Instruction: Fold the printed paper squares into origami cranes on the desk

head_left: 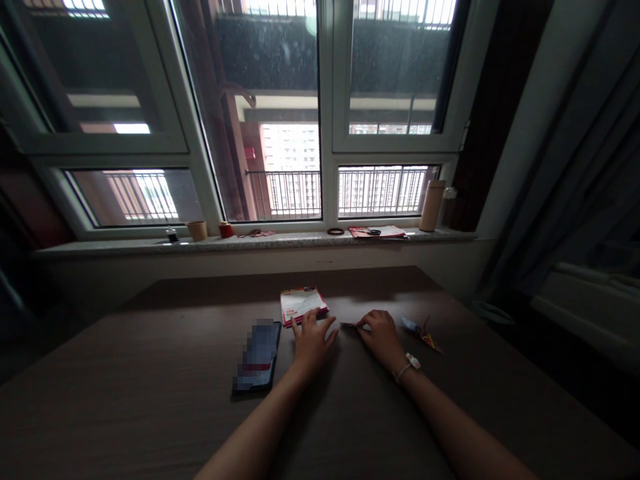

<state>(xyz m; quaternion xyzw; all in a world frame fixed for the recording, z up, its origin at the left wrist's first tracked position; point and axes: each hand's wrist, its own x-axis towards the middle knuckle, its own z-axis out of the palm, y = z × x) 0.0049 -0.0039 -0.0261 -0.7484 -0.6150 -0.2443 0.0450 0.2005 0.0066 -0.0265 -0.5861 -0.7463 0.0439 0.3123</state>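
Note:
My left hand (313,340) hovers or rests with fingers spread at the near edge of a stack of white cards with red edges (303,303). Whether its fingertips touch the stack I cannot tell. In my right hand (381,335) a small, thin, flat piece (349,325), seen nearly edge-on, is pinched between thumb and fingers. It looks like a folded paper or card, pointing left toward my left hand. A bracelet with a white piece (413,361) circles my right wrist. Left of my left hand lies a phone (260,357), its screen partly blurred out.
A small colourful wrapper (423,333) lies on the brown table (150,353) right of my right hand. Along the windowsill (290,241) stand a paper cup (197,231), a red spool (226,230), a dark ring (335,231), papers with scissors (377,232) and a tan bottle (432,207).

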